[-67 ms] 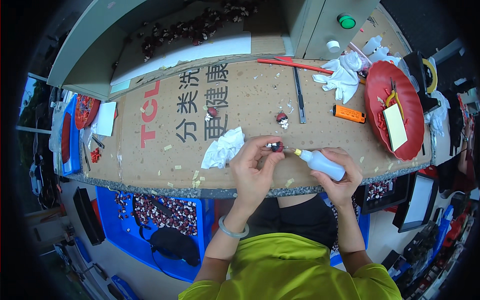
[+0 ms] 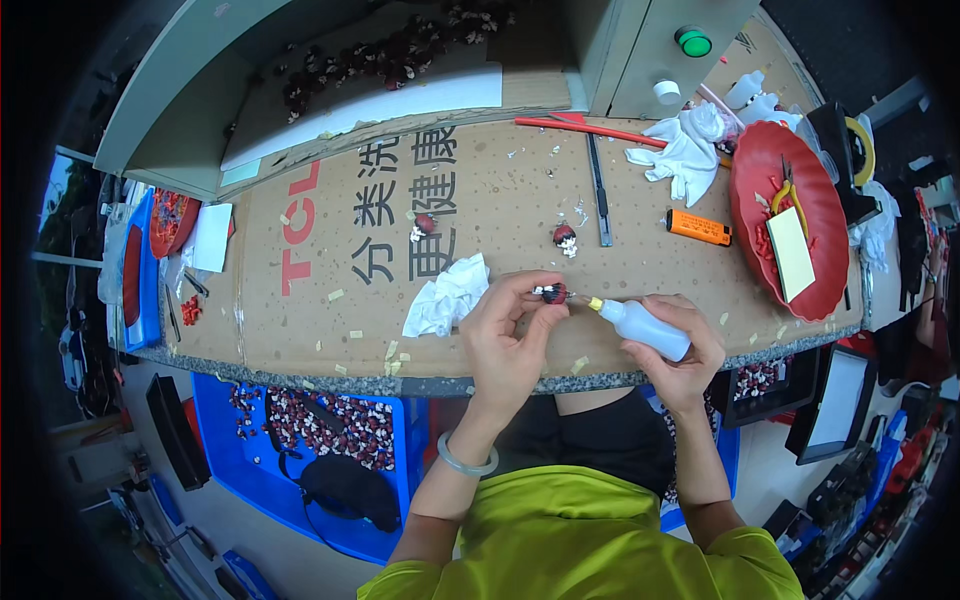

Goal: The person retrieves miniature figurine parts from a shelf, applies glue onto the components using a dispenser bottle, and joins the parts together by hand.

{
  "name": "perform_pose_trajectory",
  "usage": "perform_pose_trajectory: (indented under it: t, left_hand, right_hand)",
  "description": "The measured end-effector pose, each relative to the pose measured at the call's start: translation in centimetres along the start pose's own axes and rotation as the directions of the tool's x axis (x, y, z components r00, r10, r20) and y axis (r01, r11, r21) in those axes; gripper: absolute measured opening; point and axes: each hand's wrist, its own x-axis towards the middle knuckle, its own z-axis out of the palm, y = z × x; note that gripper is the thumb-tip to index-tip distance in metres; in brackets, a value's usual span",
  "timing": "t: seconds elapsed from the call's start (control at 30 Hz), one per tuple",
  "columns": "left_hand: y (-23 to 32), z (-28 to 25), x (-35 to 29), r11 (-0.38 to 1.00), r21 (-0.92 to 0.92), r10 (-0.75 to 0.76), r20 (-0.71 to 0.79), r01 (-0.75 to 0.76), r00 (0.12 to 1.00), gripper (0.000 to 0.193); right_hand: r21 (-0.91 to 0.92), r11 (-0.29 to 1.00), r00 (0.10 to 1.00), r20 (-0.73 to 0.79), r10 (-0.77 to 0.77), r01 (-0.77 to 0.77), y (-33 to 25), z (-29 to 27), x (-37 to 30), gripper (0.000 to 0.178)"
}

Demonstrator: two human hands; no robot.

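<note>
Between the thumb and fingers of my left hand [image 2: 510,335] is a small figurine [image 2: 553,293] with a dark red and black top and a white lower part, lying sideways. My right hand [image 2: 683,350] grips a white squeeze bottle [image 2: 648,330] with a yellow collar. The bottle's thin tip points left at the figurine's dark red end; I cannot tell whether they touch. Two similar figurines lie on the cardboard beyond my hands, one [image 2: 565,240] straight ahead and one [image 2: 423,225] further left. A crumpled white tissue [image 2: 447,297] lies beside my left hand.
A red scalloped bowl [image 2: 745,205] with yellow-handled pliers stands at the right, near an orange lighter [image 2: 698,227]. A dark flat blade-like tool [image 2: 599,190] and a red rod [image 2: 590,129] lie further back. Many figurines sit in the booth [image 2: 240,130] and in a blue bin [image 2: 225,440] below.
</note>
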Motion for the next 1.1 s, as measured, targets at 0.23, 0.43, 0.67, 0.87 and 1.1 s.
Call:
perform_pose_trajectory:
  t: [0.23, 0.43, 0.67, 0.87, 1.1]
  left_hand:
    - [-0.09, -0.07, 0.01, 1.0, 0.0, 0.011, 0.006, -0.011, 1.0, 0.025]
    - [0.01, -0.12, 0.03, 1.0, 0.015, 0.006, 0.009, -0.006, 1.0, 0.025]
    - [-0.23, -0.14, 0.02, 1.0, 0.007, 0.02, 0.014, -0.02, 1.0, 0.024]
    - [-0.34, -0.14, 0.06, 0.999, 0.029, 0.032, 0.02, -0.032, 0.999, 0.023]
    - [-0.41, -0.22, 0.06, 0.999, 0.026, 0.042, 0.026, -0.043, 0.999, 0.023]
  right_hand:
    - [-0.002, 1.0, 1.0, 0.011, -0.016, 0.016, 0.13, 0.02, 0.02, 0.04]
    - [-0.006, 1.0, 1.0, 0.022, -0.009, 0.009, 0.0, 0.07, 0.13, 0.04]
    - [-0.006, 1.0, 1.0, 0.019, -0.024, 0.024, 0.18, 0.08, -0.03, 0.04]
    - [-0.005, 1.0, 1.0, 0.019, -0.025, 0.025, 0.07, 0.05, -0.03, 0.04]
    - [0.006, 1.0, 1.0, 0.018, -0.017, 0.017, 0.05, 0.08, -0.02, 0.039]
